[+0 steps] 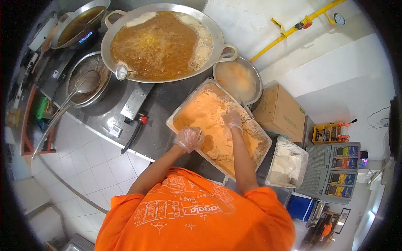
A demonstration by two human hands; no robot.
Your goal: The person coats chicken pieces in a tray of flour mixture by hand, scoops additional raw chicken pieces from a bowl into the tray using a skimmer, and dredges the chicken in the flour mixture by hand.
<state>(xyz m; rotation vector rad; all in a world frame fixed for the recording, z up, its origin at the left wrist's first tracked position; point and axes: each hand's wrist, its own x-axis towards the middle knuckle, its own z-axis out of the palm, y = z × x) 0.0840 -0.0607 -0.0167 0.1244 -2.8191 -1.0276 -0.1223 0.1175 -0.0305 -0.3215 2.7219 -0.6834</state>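
A clear rectangular tub (193,97) full of orange-tinted flour (215,144) lies in front of me. My left hand (189,139), in a thin plastic glove, is curled at the tub's left edge; what it holds, if anything, is hidden. Further right, my right hand (232,119), also gloved and coated in flour, reaches down into the flour near the back side. Its fingertips are partly covered, and I cannot make out anything in them. Beyond the tub sits a round metal bowl (238,79) of cloudy liquid with orange pieces in it.
A large wok (159,46) of bubbling oil stands behind, with a dial thermometer (121,72) on its rim. Left are a strainer (88,81) over a pot and another wok (79,25). Right are a cardboard box (279,113) and a tub of white flour (287,165).
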